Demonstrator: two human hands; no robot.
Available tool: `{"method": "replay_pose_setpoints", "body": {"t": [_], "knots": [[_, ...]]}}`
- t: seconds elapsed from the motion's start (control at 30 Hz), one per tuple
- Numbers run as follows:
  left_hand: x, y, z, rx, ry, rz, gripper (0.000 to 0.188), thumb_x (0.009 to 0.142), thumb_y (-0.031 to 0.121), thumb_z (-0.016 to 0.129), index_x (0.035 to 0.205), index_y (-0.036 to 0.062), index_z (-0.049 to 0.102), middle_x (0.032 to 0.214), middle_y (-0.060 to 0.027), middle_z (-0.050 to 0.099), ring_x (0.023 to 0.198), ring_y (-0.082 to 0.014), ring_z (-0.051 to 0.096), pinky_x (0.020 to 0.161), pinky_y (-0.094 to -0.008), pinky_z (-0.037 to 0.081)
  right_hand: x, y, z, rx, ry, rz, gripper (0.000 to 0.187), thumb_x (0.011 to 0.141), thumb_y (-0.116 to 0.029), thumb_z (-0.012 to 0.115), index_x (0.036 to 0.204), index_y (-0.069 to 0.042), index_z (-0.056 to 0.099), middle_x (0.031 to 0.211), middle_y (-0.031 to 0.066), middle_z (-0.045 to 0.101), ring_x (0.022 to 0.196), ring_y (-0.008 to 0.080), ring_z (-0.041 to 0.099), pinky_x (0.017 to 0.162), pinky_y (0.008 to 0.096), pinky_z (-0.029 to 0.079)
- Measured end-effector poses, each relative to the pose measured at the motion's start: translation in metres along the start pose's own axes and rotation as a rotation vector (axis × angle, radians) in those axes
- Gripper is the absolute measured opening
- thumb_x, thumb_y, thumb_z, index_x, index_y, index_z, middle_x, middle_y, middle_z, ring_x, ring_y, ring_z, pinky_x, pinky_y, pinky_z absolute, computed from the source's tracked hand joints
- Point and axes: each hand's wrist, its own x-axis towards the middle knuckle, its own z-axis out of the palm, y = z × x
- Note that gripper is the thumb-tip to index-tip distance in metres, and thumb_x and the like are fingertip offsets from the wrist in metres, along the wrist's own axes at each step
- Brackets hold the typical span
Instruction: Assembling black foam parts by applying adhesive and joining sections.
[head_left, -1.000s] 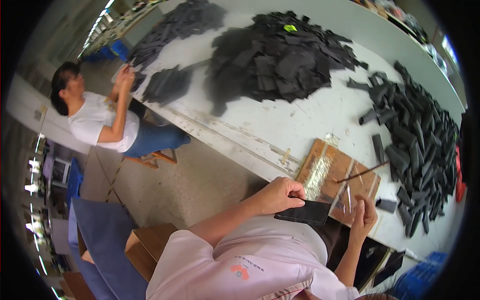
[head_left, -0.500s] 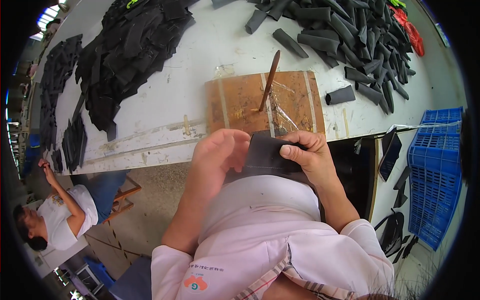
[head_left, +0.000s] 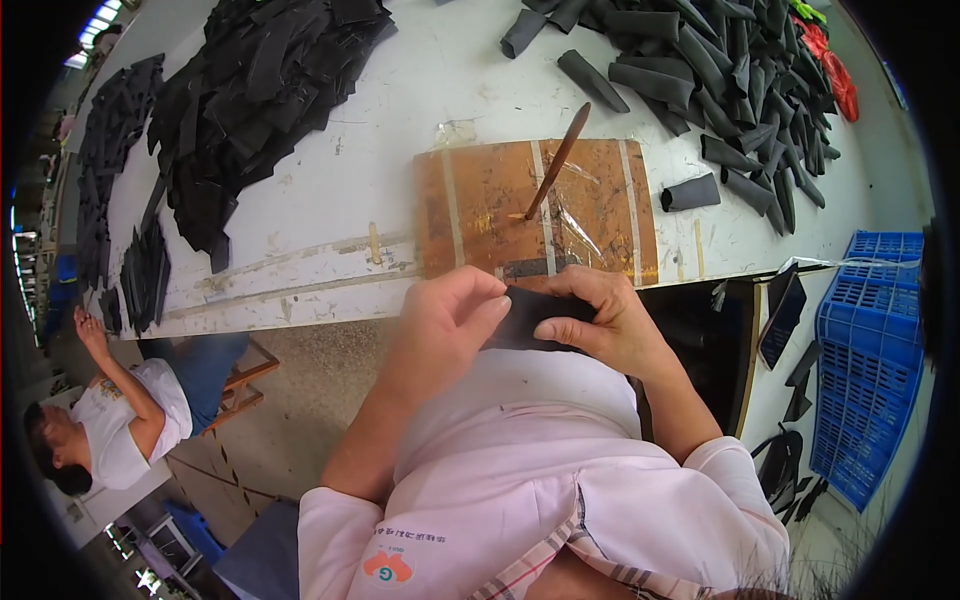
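Note:
In front of my body, just below the table's edge, I hold a black fabric piece (head_left: 522, 322). My right hand (head_left: 610, 325) grips its right end, thumb on the near face and fingers behind. On the other side my left hand (head_left: 450, 325) pinches thumb and forefinger together at the piece's upper left corner. Part of the piece is hidden by both hands. Beyond them lies a brown board (head_left: 490, 200) with tape strips, and a pointed wooden stick (head_left: 560, 160) rises from it at a slant.
A large heap of flat black pieces (head_left: 260, 100) covers the table's far left. Rolled dark grey tubes (head_left: 690, 75) pile up at the far right, one tube (head_left: 690, 192) lying apart. A blue plastic crate (head_left: 868, 370) stands right. Another person (head_left: 130, 420) sits at left.
My left hand has gone from loosely spread fingers to a pinch at the piece's corner. The right thumb has shifted left and down, and the piece shows less of its face.

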Motion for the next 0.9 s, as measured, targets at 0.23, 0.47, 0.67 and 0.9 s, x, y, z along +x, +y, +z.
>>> {"method": "replay_pose_setpoints", "body": {"t": [0.23,0.47,0.67,0.9], "knots": [[-0.008,-0.001,0.005,0.074,0.03,0.088,0.009,0.081,0.007,0.055,0.083,-0.0015,0.056,0.068,-0.0028,0.057,0.059,-0.0051,0.049,0.054,-0.0193,0.04,0.0,-0.012,0.004,-0.175,0.0,-0.062,0.012,0.067,-0.007,0.068,0.074,0.0,0.061,0.067,0.0079,0.056,0.062,0.0207,0.057,0.054,0.0283,0.044],[-0.002,-0.001,-0.011,-0.215,-0.031,-0.061,0.021,0.089,0.016,0.046,0.095,-0.001,0.057,0.08,-0.0033,0.059,0.067,-0.0063,0.052,0.059,-0.0181,0.042,0.008,-0.011,0.005,-0.174,-0.062,-0.147,0.01,0.067,-0.005,0.066,0.072,0.001,0.06,0.068,0.0093,0.058,0.063,0.022,0.056,0.056,0.0304,0.044],[-0.017,0.003,-0.021,0.028,-0.11,-0.022,0.012,0.081,0.003,0.054,0.091,-0.0013,0.058,0.076,-0.0024,0.061,0.064,-0.0038,0.053,0.056,-0.0201,0.044,0.013,-0.021,0.012,-0.263,-0.168,-0.186,0.011,0.067,-0.004,0.065,0.073,0.003,0.059,0.069,0.0113,0.057,0.064,0.0265,0.055,0.056,0.0326,0.045],[-0.009,-0.013,-0.009,0.185,-0.137,0.172,0.009,0.07,0.0,0.053,0.078,-0.0032,0.057,0.059,-0.0087,0.057,0.054,-0.0088,0.051,0.051,-0.0248,0.041,0.006,-0.011,0.011,-0.303,-0.309,-0.13,0.012,0.063,-0.003,0.067,0.071,0.001,0.059,0.065,0.0103,0.054,0.062,0.0256,0.053,0.057,0.0312,0.042]]}}
